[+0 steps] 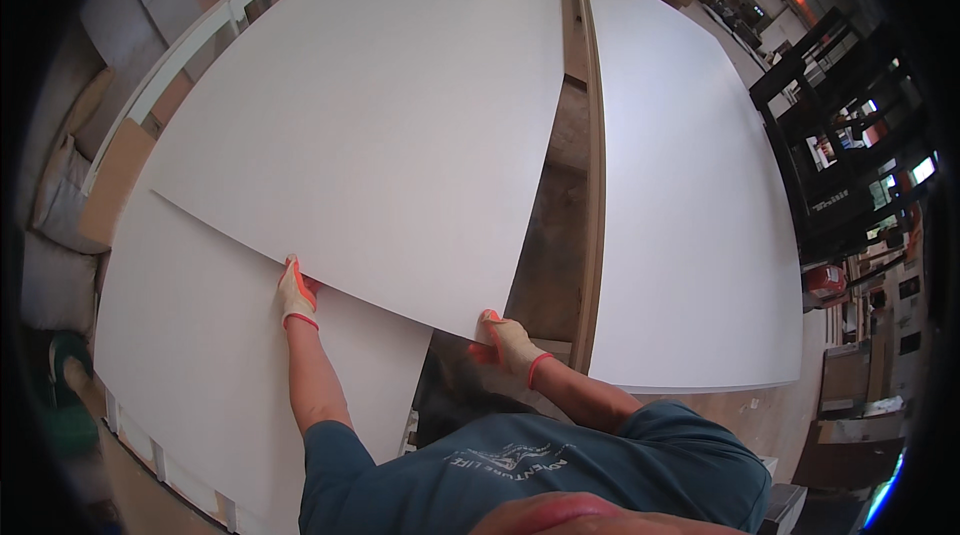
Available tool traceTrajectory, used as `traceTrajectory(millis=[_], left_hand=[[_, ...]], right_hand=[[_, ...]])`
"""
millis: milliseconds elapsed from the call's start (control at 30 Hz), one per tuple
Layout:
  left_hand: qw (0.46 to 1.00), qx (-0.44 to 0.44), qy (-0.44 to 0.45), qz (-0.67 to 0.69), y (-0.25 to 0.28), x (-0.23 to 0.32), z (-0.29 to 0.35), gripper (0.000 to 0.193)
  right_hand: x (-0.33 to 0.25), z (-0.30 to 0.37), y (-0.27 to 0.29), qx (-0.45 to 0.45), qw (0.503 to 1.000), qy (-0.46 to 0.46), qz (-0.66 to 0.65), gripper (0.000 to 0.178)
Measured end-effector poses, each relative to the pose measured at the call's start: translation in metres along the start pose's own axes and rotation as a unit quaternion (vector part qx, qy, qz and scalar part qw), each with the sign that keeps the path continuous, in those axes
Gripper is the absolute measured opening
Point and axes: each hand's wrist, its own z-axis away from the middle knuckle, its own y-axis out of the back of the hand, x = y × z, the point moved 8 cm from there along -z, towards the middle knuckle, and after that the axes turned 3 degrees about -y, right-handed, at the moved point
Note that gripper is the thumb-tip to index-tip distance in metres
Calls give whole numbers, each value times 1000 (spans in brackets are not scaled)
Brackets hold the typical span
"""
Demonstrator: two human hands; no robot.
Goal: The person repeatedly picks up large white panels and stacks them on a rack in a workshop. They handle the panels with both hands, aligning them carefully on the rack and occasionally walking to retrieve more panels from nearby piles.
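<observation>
A large white panel [380,125] lies askew over another white sheet [200,335], whose near left part shows beneath it. My left hand [298,295], in a cream work glove with orange-red fingertips, is closed on the near edge of the upper panel, thumb on top. At that panel's near right corner my right hand [510,343], gloved the same way, grips the edge with its thumb above and its fingers underneath. The near edge stands slightly off the sheet below and juts over the dark gap at the right.
Across a narrow gap stands a stack topped with a white board [690,185], its brown edge facing me. A white rail [190,47] and wrapped bundles [60,205] line the left. Beyond the right stack are a black metal frame [820,135] and cardboard boxes [848,377].
</observation>
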Motion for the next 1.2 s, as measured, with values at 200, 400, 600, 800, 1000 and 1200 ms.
traceTrajectory(millis=[200,400,600,800,1000,1200], left_hand=[[998,-1,27,-63,0,-8,8,44],[991,-56,92,-79,-4,-11,17,45],[982,-65,132,-118,-7,-7,19,57],[977,-70,185,-80,-17,-2,27,68],[981,-69,150,-106,-14,-2,26,54],[987,-82,100,-95,-18,-3,26,51]], right_hand=[[5,-20,12,53,996,14,65,63],[7,-39,14,121,991,9,65,68],[4,-34,15,102,994,30,15,56],[5,-55,22,88,995,55,4,59],[16,-78,23,111,991,15,-79,62],[-12,-25,20,124,989,72,21,60]])
